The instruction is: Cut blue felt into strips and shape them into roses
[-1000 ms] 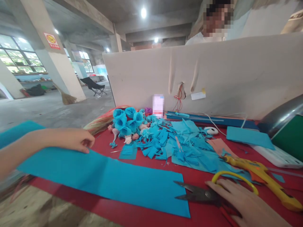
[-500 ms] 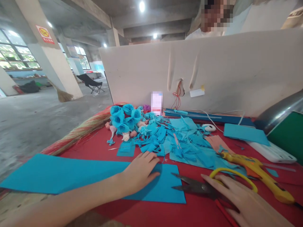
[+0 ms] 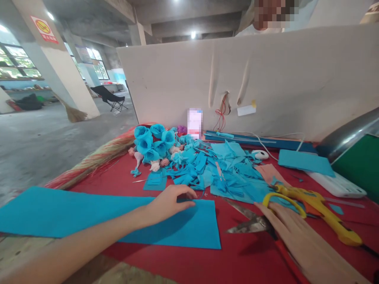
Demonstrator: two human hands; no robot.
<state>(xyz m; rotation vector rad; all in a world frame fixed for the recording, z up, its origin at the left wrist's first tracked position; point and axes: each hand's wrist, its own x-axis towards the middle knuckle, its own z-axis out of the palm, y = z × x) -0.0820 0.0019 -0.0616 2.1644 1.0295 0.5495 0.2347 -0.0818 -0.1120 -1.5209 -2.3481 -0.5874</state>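
A long strip of blue crepe paper (image 3: 97, 209) lies across the near left of the table. Over its right part is my left hand (image 3: 170, 202), thumb and curled fingers apart with nothing between them; whether the fingertips touch the paper I cannot tell. My right hand (image 3: 291, 228) grips a pair of scissors (image 3: 248, 225), one handle yellow and the other red. Their blades are spread and point left, just off the strip's right end. The fingers in the lower handle are partly hidden.
Blue paper scraps (image 3: 204, 165) are heaped beyond my hands, beside blue paper flowers (image 3: 154, 142). A yellow glue gun (image 3: 319, 205) lies right of the scissors. A white board (image 3: 174, 86) stands behind the red table (image 3: 237, 264); part of a person shows above it.
The scissors have moved right, off the paper's end, and their blades have spread wider. My left hand has shifted slightly left, its fingers more curled. The whole view has moved a little.
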